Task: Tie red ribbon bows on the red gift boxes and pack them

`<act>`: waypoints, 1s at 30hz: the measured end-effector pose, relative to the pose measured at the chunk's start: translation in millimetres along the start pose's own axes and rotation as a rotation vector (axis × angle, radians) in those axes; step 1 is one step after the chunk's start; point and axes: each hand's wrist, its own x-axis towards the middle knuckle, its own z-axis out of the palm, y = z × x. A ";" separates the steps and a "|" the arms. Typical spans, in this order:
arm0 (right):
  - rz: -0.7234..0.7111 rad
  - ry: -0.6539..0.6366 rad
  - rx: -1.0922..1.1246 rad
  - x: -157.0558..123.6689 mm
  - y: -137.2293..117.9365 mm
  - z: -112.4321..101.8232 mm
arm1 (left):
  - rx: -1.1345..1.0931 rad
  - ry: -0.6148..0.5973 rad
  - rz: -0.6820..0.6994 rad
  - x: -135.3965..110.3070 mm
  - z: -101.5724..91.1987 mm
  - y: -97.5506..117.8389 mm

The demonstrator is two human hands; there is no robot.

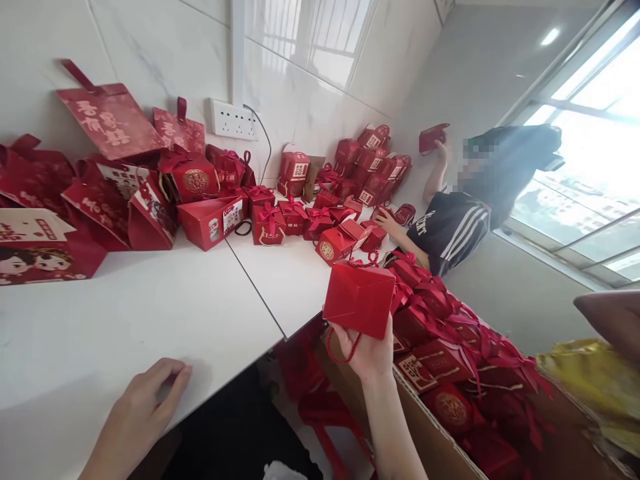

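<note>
In my right hand [373, 357] is a red gift box [359, 297], raised above the table's corner with a plain face toward me. My fingers support it from below, and a red twisted cord [345, 350] loops down beside the palm. More cord shows along the box's upper edge. My left hand [145, 407] rests at the front edge of the white table [190, 313], fingers loosely curled, thumb apart, nothing held. Small red gift boxes with ribbon bows [269, 223] stand farther back. Close behind the held box lies a red box with a gold round emblem [333, 247].
Larger red gift bags [103, 203] line the wall at left, below a socket strip [234, 120]. A cardboard carton [430, 427] full of red boxes stands at right. Across the table, a co-worker [450, 227] holds up a red box [433, 138]. A red stool [325, 407] is below.
</note>
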 end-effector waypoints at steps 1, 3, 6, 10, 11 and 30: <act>0.005 -0.002 -0.009 -1.0 0.2 -0.1 | -0.002 -0.015 -0.012 0.1 0.7 -0.5; 0.019 -0.007 -0.020 -3.3 0.4 0.3 | -0.014 -0.063 -0.024 0.2 1.6 -1.1; 0.034 -0.004 -0.014 -7.3 0.3 1.9 | 0.000 -0.059 -0.030 0.0 1.6 -0.5; 0.045 0.006 -0.005 -12.3 -0.8 2.5 | 0.016 -0.069 -0.037 -1.2 -0.6 -0.2; 0.048 0.002 -0.008 -13.4 -1.0 1.9 | 0.017 -0.073 -0.043 -1.3 -1.3 -0.4; 0.064 -0.081 -0.066 -15.2 7.6 -1.4 | 0.032 -0.065 -0.069 -4.7 -3.7 2.8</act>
